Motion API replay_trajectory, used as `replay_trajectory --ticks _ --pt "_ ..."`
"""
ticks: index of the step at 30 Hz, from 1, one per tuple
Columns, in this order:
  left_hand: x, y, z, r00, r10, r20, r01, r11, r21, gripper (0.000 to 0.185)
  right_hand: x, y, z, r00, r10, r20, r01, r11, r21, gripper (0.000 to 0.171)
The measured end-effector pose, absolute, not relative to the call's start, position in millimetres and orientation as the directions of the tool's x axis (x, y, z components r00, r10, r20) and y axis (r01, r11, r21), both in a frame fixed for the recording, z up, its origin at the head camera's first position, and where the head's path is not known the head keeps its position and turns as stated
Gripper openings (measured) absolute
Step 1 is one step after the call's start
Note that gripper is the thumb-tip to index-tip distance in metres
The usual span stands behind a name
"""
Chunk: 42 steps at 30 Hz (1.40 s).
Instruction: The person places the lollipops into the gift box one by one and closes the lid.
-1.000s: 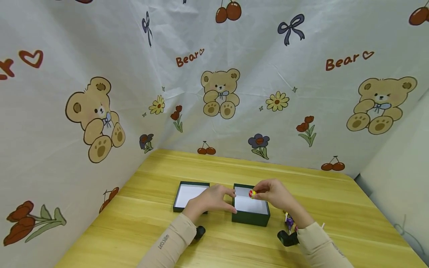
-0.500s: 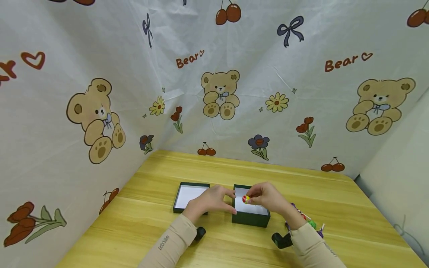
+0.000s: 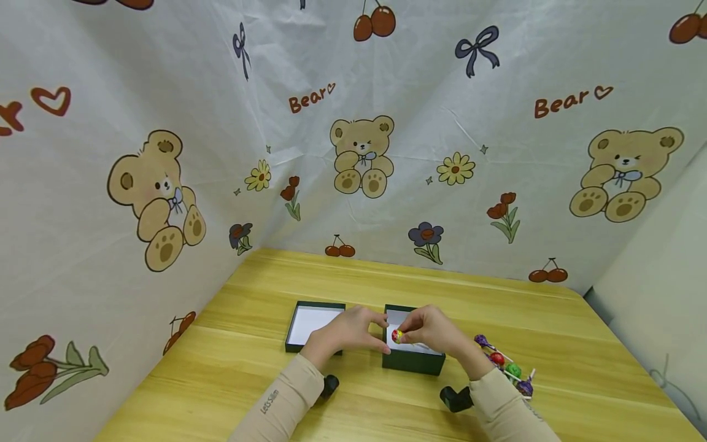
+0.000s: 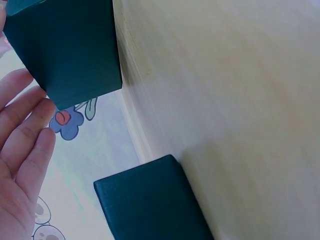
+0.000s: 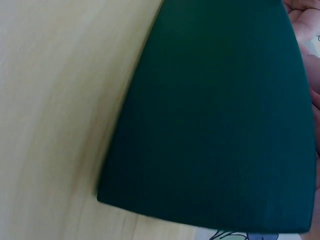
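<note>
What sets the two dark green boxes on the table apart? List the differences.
The right box has taller walls than the shallow left box. The right hand holds a red and yellow lollipop over the right box; nothing is over the left box. The left hand touches the right box's corner and partly covers the left box. Both are dark green with white insides.

From the head we look forward and down over the wooden table (image 3: 552, 331). Our wrist cameras sit very close, low on it; all three share the dark green box (image 3: 413, 361) (image 4: 65, 47) (image 5: 220, 125).
</note>
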State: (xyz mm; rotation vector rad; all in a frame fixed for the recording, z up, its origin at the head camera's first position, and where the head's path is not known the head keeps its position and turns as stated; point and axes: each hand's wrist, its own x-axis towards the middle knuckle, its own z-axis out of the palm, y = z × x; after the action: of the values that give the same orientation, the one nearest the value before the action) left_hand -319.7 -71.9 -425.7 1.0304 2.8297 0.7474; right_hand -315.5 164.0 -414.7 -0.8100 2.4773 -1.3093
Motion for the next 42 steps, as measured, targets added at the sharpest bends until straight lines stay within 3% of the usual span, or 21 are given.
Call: replay_trajectory --ticks 14,23,42 --pt "-317.4 -71.9 -424.0 -0.782 0.612 0.117 0.589 0.663 0.462 0.048 -316.2 156.2 -421.7 -0.790 -0.613 0.034 -0.350 0.404 -0.845 0.007" --pt "-316.9 -71.5 -423.5 -0.774 0.621 0.124 0.599 0.654 0.462 0.047 -317.6 151.9 -425.4 -0.775 -0.631 0.018 -0.392 0.459 -0.798 0.011" --pt "-316.8 -72.4 -424.2 -0.786 0.608 0.114 0.571 0.642 0.512 0.050 -322.6 145.8 -431.6 -0.785 -0.616 -0.067 -0.353 0.534 -0.768 0.019"
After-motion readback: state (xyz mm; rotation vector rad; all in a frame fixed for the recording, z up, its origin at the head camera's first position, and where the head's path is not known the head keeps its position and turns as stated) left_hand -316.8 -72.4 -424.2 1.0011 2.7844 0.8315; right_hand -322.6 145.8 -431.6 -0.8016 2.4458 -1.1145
